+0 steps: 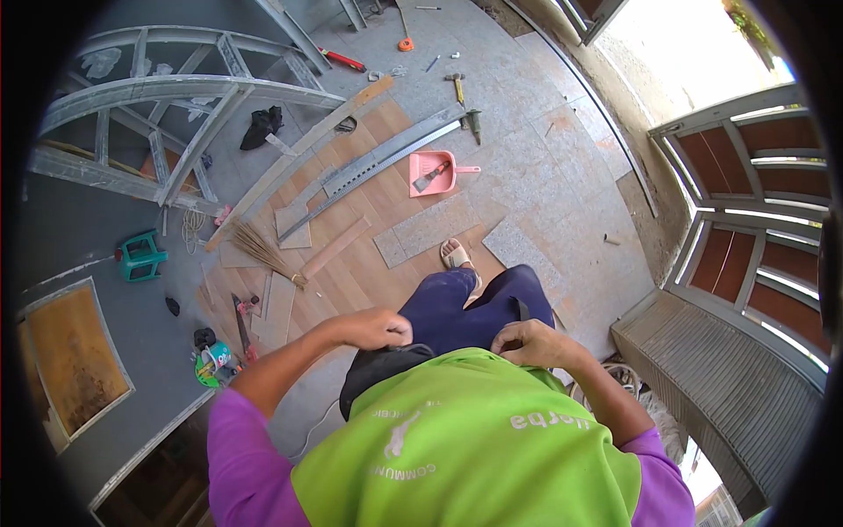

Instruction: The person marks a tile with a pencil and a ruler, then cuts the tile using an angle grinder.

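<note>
My left hand point(379, 329) is at my waist, fingers curled in at the top edge of a black waist bag point(379, 371). On the other side, my right hand point(529, 342) is closed with its fingertips pressed together at the hem of my green shirt point(465, 422). A short dark strap point(523, 310) shows just above that hand, over my dark blue trousers point(439, 303); what the fingers pinch is hidden. One sandalled foot point(457, 255) shows ahead on the floor.
Ahead lie a pink dustpan point(421, 185) with a scraper point(430, 178) in it, metal channels point(386, 158), a hammer point(456, 86) and loose tiles point(426, 230). A stick broom point(263, 250), green stool point(142, 256) and ladder point(167, 88) are left; folding doors point(746, 220) stand right.
</note>
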Motion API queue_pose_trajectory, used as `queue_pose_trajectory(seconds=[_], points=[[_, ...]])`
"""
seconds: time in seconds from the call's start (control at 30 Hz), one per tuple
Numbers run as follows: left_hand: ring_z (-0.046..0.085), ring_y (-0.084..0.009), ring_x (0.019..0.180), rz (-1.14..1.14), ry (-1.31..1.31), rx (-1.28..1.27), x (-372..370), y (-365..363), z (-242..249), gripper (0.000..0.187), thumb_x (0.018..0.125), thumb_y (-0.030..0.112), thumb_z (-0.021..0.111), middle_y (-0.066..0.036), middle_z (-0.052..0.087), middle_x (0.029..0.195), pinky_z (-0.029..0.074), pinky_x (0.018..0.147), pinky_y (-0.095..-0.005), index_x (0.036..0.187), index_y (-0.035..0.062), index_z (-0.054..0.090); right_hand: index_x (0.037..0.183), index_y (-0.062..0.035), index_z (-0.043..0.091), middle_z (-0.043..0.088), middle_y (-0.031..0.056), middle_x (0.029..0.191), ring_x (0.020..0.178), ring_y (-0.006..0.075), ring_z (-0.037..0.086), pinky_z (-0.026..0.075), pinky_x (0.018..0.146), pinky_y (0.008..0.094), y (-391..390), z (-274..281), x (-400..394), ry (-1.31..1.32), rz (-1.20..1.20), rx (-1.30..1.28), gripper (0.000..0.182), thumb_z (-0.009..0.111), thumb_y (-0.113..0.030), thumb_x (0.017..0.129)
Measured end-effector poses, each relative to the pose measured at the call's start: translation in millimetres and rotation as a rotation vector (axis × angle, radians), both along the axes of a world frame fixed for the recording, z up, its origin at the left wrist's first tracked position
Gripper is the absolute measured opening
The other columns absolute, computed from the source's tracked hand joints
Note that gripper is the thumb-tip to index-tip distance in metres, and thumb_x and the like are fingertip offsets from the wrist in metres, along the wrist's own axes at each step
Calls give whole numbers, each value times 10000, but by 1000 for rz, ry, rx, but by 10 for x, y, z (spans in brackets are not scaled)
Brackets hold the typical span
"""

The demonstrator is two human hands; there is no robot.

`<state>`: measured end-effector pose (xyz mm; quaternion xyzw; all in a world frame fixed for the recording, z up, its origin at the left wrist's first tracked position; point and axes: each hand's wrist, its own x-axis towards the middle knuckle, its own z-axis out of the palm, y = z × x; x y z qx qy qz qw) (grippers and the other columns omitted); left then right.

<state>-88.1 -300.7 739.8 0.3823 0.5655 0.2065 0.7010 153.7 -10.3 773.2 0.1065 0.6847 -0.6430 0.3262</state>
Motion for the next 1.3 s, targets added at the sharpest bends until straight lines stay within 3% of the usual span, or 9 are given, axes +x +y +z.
queue_pose_trajectory(seconds=[0.2,0.37,0.6,0.83,0.93,1.03,1.13,1.2,1.3], points=[[587,-68,879,425,-107,-410,446,-1079,391,262,1021,302,668,31,689,895,491,785,-281,1034,52,744,1031,-9,755,755,88,897,833,166,700,555,798,317,430,110,-667,-21,-12,143,229,752,-206,913],[604,-115,881,635,-202,-382,1202,-1333,505,284,1030,295,673,27,686,949,493,800,-298,1122,33,733,1010,1,755,709,59,794,724,146,652,537,679,314,877,-53,-1167,-25,-30,168,241,747,-225,927],[620,-145,921,882,-357,-358,1998,-483,129,258,1019,256,675,-18,688,987,509,829,-314,1121,23,713,1033,36,745,696,96,771,678,180,650,537,655,343,1665,-322,-1776,-15,5,240,307,723,-255,938],[632,-173,972,944,-672,-609,1751,506,-390,256,1011,247,680,-67,690,1032,528,870,-332,1123,18,699,1019,19,748,684,87,749,671,168,645,538,657,339,3245,-977,-2067,95,60,359,297,704,-266,948],[638,-185,994,989,-776,-704,1549,903,-392,256,1008,244,682,-88,691,1052,536,888,-339,1123,16,692,1022,24,748,704,104,767,694,170,669,543,662,340,4036,-1322,-2112,-103,-30,382,322,702,-284,942],[643,-197,1015,1040,-834,-742,1342,1228,-411,256,1004,240,684,-109,692,1071,545,905,-347,1124,14,686,1002,32,750,730,139,798,713,213,702,557,686,367,4797,-1484,-2171,-117,1,457,351,699,-307,925],[655,-222,1070,1166,-741,-670,956,1736,-290,296,1005,270,687,-132,695,1099,551,956,-382,1151,13,671,973,40,756,754,242,927,900,404,731,565,825,470,5366,-1772,-2305,-5,72,627,388,687,-332,883],[667,-239,1105,1413,-651,-558,578,2452,38,328,1005,292,688,-132,702,1102,547,983,-412,1170,11,659,951,42,753,750,263,960,931,414,730,566,843,472,5590,-1847,-2536,58,98,687,392,688,-337,875],[663,-249,1122,1540,-456,-478,532,2526,-514,327,1011,298,657,-125,695,1147,536,998,-428,1175,16,666,904,46,740,737,278,940,916,436,723,565,829,497,5765,-1972,-2986,120,141,731,367,695,-316,867]])
